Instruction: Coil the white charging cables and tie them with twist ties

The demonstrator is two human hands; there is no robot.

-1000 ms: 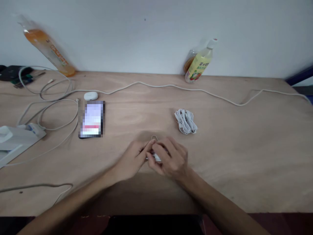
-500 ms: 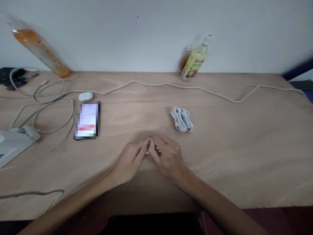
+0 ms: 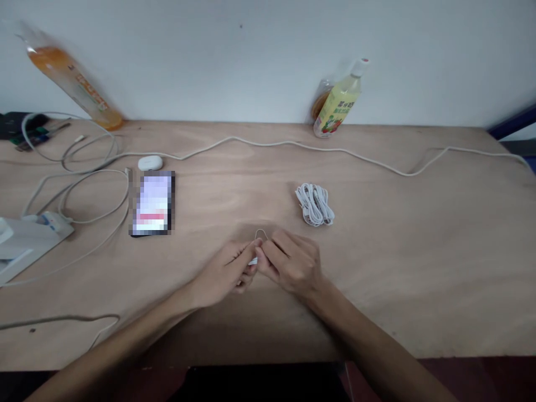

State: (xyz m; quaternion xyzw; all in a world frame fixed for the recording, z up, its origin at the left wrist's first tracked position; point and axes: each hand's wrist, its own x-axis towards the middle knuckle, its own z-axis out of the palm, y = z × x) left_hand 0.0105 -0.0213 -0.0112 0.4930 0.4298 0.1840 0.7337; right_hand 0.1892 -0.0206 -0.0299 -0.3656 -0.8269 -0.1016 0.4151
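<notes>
My left hand (image 3: 228, 269) and my right hand (image 3: 295, 263) meet above the near middle of the table, fingertips touching. Both are closed in a pinch. A thin white cable (image 3: 261, 230) rises as a small loop over the fingertips, and a bit of white shows between the fingers below. Most of what they hold is hidden by the fingers. Beyond my right hand lies a bundle of coiled white cables (image 3: 315, 205), touched by neither hand.
Left of my hands lie a phone (image 3: 153, 202) and a white earbud case (image 3: 150, 163). A power strip (image 3: 36, 245) with tangled cables is at the far left. A long white cable (image 3: 268, 144) crosses the back, near a yellow drink bottle (image 3: 339, 103) and an orange bottle (image 3: 71, 86).
My right hand has shifted slightly right and its fingers have curled differently. Less white shows beside its thumb, and the cable loop looks a little wider. The whole view has moved slightly.
</notes>
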